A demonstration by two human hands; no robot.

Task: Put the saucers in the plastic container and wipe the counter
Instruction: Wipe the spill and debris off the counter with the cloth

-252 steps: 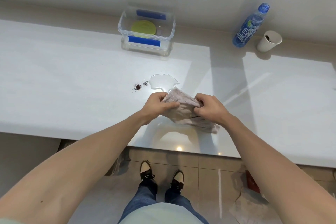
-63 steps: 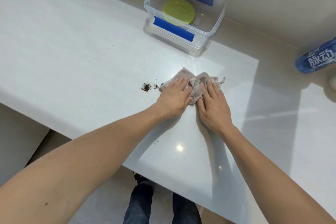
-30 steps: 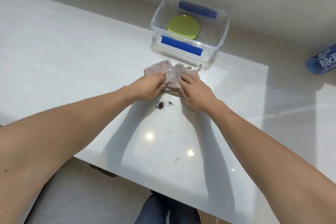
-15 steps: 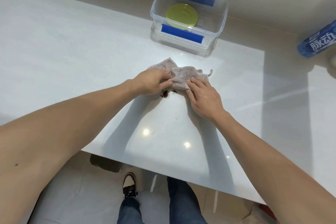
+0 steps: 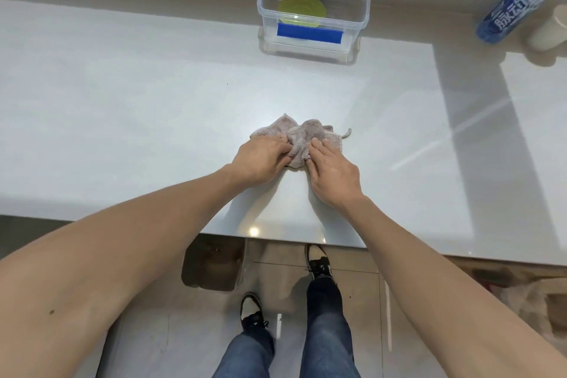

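**Two hands bunch one cloth on the table**

At the centre of the frame, one crumpled greyish-pink cloth [image 5: 302, 138] lies on the pale glossy table [image 5: 122, 101]. The left hand [image 5: 260, 159] and the right hand [image 5: 333, 173] press on its near edge from either side, fingers curled into the fabric and gripping it, with the cloth gathered into a ridge between them. A loose thread or loop sticks out at the cloth's right corner.

At the top centre, one clear plastic container [image 5: 313, 9] with two blue side clips stands open near the back edge of the table. One yellow-green saucer [image 5: 302, 8] lies flat on its floor; whether more are stacked beneath it cannot be told.

In the upper right corner, one blue-labelled drink bottle [image 5: 518, 0] stands beside one white cup [image 5: 549, 31], both cut by the frame edge and well apart from the container.

Below the table edge, at the bottom of the frame, two legs in blue jeans and two dark shoes stand on a tiled floor.
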